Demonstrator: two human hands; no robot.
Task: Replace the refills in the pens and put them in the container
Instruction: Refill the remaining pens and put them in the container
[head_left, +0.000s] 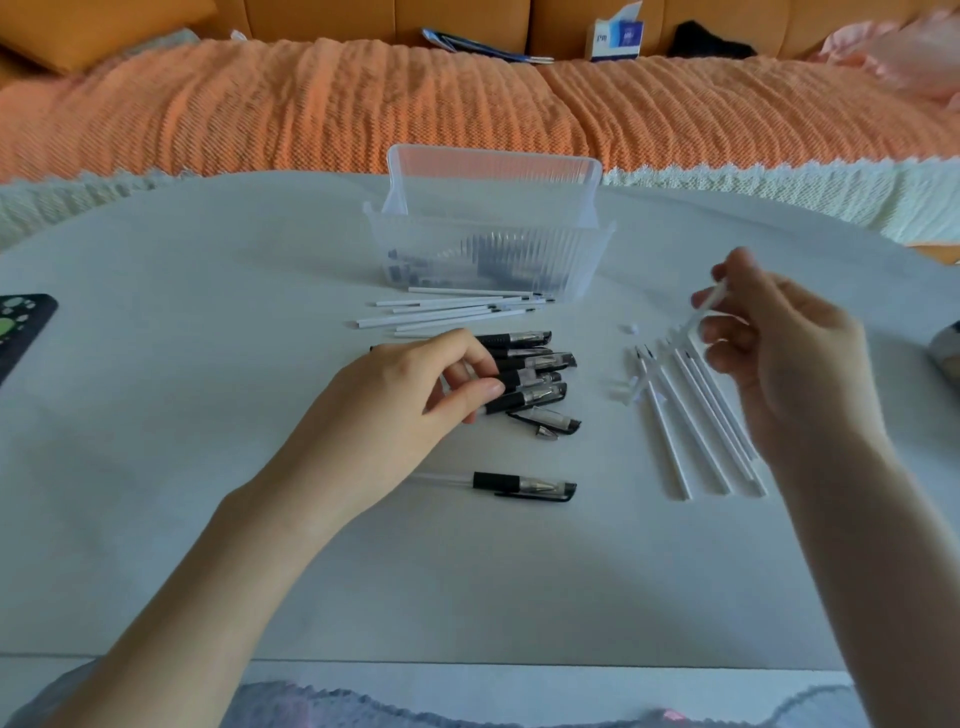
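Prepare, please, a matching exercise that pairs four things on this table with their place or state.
Things:
1. clear container
2. left hand
3. right hand
4. separate pen

Places or states:
A. pinches a white refill
B. lies alone, nearest the front edge of the table
C. pinches a black pen in the pile
D. stands at the far side

Pairs: 1-D, 2-C, 3-A, 4-B

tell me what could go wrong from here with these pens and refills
1. The far refills by the container and the right refills look alike, so used and new ones could get mixed.
2. The small white bits lie loose and might roll off the table.
3. The left hand, gripping in the pen pile, could scatter it.
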